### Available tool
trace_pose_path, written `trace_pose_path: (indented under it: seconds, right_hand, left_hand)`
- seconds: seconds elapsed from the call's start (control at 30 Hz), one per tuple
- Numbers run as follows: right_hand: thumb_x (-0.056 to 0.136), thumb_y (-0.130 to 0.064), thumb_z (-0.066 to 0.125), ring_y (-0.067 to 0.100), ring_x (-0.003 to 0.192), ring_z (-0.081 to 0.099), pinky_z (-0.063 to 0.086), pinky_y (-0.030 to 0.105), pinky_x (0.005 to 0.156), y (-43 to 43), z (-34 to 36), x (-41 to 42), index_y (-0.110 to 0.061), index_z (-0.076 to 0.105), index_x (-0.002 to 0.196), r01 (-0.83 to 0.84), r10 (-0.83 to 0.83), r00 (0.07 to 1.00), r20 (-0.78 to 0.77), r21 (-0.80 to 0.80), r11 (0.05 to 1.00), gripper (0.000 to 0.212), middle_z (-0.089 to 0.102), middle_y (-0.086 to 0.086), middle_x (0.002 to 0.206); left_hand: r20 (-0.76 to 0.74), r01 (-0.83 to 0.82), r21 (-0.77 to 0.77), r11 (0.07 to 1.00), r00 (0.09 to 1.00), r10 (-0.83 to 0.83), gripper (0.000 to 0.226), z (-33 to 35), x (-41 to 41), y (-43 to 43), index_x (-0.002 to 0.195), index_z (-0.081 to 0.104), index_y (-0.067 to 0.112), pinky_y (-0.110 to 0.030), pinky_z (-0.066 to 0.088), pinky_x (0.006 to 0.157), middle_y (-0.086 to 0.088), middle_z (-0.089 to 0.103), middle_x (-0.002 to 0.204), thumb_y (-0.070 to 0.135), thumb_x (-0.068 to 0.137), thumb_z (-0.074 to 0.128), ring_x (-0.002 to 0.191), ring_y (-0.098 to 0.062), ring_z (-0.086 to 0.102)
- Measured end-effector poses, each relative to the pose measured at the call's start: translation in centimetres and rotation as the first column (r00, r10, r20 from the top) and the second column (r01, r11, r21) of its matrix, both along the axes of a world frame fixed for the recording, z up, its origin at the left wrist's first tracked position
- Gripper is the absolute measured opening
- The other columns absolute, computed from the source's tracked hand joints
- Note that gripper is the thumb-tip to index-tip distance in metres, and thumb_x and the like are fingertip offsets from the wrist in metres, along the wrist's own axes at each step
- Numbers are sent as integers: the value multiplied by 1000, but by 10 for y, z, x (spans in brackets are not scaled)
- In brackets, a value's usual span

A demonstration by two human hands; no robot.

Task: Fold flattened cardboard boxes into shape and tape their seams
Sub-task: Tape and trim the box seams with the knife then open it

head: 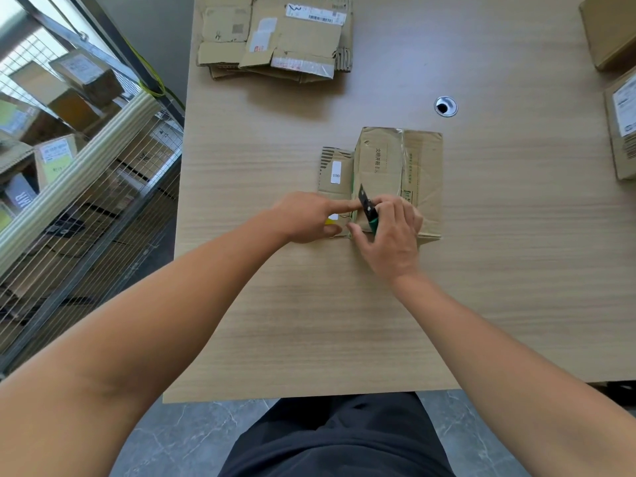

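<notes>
Past the near edge of the table [309,321], both bare forearms reach to a flattened box [423,166] lying at mid-table. Its near left corner sits under both hands. My view of the left hand [306,218] shows its forefinger [344,204] stretched straight across the box's side flap [335,173], the thumb pressing beside it. Touching that fingertip, the right hand [392,235] has its fingers curled round a cutter [367,208], the black end tilted up over the cardboard. Beyond lie a grommet [446,106] and, farther left, a stack [275,36] of flat cartons.
</notes>
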State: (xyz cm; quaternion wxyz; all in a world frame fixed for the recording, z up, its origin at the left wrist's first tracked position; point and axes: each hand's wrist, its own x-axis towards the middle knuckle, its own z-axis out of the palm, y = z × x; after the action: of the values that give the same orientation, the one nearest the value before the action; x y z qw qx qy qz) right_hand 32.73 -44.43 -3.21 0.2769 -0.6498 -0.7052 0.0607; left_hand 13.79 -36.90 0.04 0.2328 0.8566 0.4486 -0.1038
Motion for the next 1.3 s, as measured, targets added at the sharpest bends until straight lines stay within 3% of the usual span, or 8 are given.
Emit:
trace_pose_path:
  seconds: [0.1, 0.3, 0.53, 0.63, 0.7, 0.83, 1.1, 1.3]
  right_hand:
    - [82, -31, 74, 32, 114, 57, 35, 56, 112, 4, -3, 0, -6, 57, 101, -17, 17, 1000, 24, 25, 1000, 36, 63, 11, 114]
    - [80, -30, 74, 36, 105, 57, 44, 55, 105, 18, -3, 16, -2, 58, 95, -177, 174, 981, 89, 24, 984, 36, 63, 15, 108]
    - [69, -14, 81, 37, 104, 55, 47, 54, 98, 45, 37, 69, -5, 53, 99, -509, 544, 839, 37, -302, 806, 41, 57, 12, 112]
    - [77, -25, 84, 31, 105, 52, 49, 50, 91, 35, 47, 76, -8, 53, 105, -441, 442, 894, -75, -320, 839, 45, 54, 8, 112]
    - [84, -34, 81, 34, 121, 51, 43, 49, 106, 31, 46, 56, -4, 56, 120, -291, 279, 957, -84, -280, 915, 54, 56, 12, 127]
    - [96, -47, 63, 29, 156, 11, 3, 51, 125, 39, 34, 16, -3, 39, 145, -69, 177, 967, 185, -476, 877, 70, 20, 10, 167]
    - [87, -17, 72, 24, 157, 7, 0, 51, 126, 31, 44, 97, -11, 53, 105, -452, 624, 727, 285, -486, 748, 27, 20, 0, 167]
    - [84, 5, 65, 38, 149, 33, 17, 55, 124, 10, 55, 82, 1, 56, 102, -459, 489, 872, 12, -324, 827, 21, 47, 22, 151]
  left_hand:
    - [10, -20, -5, 1000, 1000, 20, 57, -3, -2, -1, 150, 25, 56, -37, 49, 83, -1, 67, 123, 54, 98, 50, 112, -25, 61]
    - [55, -109, -70, 992, 992, 112, 61, 4, -9, -7, 152, 19, 56, -35, 46, 90, -1, 65, 127, 52, 99, 51, 114, -23, 59]
    - [111, -317, -69, 946, 940, 323, 65, 39, -51, -1, 154, 22, 50, -38, 46, 94, 0, 69, 118, 46, 99, 55, 113, -27, 60]
    - [115, -392, -42, 919, 912, 394, 65, 49, -63, 3, 155, 23, 49, -39, 47, 93, 0, 69, 113, 46, 99, 55, 109, -25, 61]
    - [111, -401, -20, 916, 910, 400, 65, 51, -63, 4, 155, 22, 49, -38, 47, 92, 1, 68, 113, 48, 99, 55, 108, -24, 61]
    - [131, -401, -12, 916, 907, 399, 65, 48, -55, -2, 154, 25, 47, -36, 45, 90, -2, 67, 119, 49, 98, 56, 111, -24, 61]
    - [191, -474, -16, 881, 863, 468, 63, 50, -60, -19, 154, 34, 35, -38, 46, 93, -2, 63, 121, 50, 97, 57, 110, -26, 60]
    - [214, -486, -31, 874, 851, 480, 59, 47, -49, -25, 152, 38, 34, -34, 43, 88, -1, 63, 120, 50, 97, 57, 110, -25, 59]
